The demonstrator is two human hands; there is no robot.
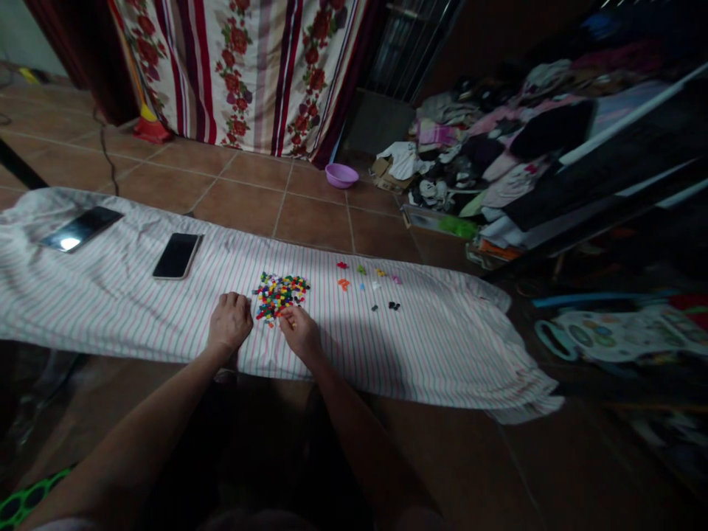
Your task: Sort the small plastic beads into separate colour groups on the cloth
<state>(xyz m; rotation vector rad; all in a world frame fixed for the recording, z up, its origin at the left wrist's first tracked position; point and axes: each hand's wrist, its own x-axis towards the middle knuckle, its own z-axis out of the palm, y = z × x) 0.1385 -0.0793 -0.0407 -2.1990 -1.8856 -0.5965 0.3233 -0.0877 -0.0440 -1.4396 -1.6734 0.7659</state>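
Pinching at bead pile [281, 293] edge: right hand [299, 330] | left hand [229, 321] fisted beside | cloth [442, 346] rightward open

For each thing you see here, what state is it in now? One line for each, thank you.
Left hand: closed in a fist, resting on the cloth.
Right hand: fingertips at the pile's edge; grip unclear.
Bead pile: mixed colours, heaped together.
Small groups: separated, spread apart.
Phone: screen dark, lying flat.
Tablet: lying flat, reflecting light.
Cloth: spread on the floor, wrinkled.
Bowl: upright on the floor.

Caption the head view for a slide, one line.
Both hands, left closed, right pinching, work at a pile of small coloured pieces on a striped cloth.
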